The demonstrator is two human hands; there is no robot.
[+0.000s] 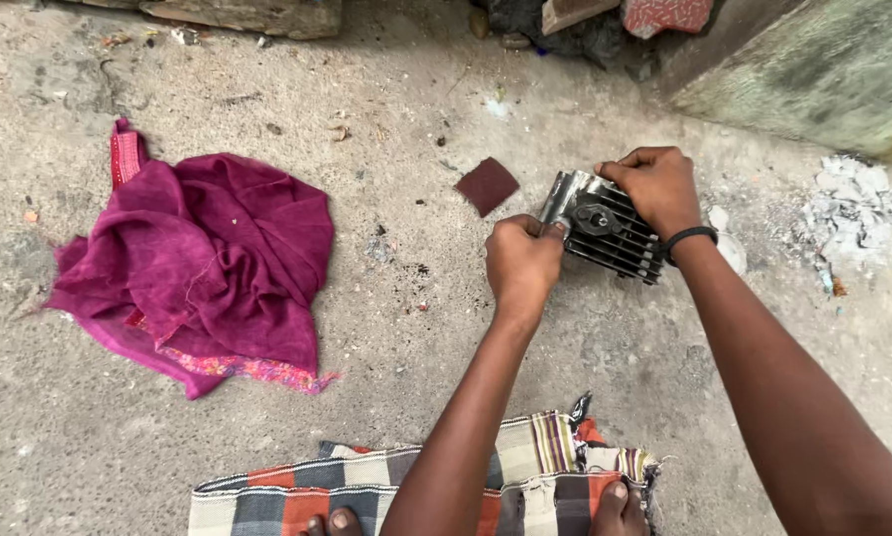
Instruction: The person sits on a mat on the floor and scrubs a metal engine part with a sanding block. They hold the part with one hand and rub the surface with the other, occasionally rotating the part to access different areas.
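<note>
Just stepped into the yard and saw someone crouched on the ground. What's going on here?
A person holds a finned metal engine part on the concrete ground with both hands. The right hand grips its far edge; the left hand presses against its near end. A small dark red square lies just beside it, and a crumpled magenta cloth lies off to the left.

Both my arms reach forward, hands close together.

My left hand [521, 260] is curled into a loose fist, knuckles up, fingertips pinched tight at its far edge, the forearm running straight back toward me. My right hand [656, 186] sits just beyond and to the right of it, fingers bent and clamped downward, wrist flexed, with a black band around the wrist. The right forearm slants in from the lower right corner. My toes show at the bottom edge.
</note>
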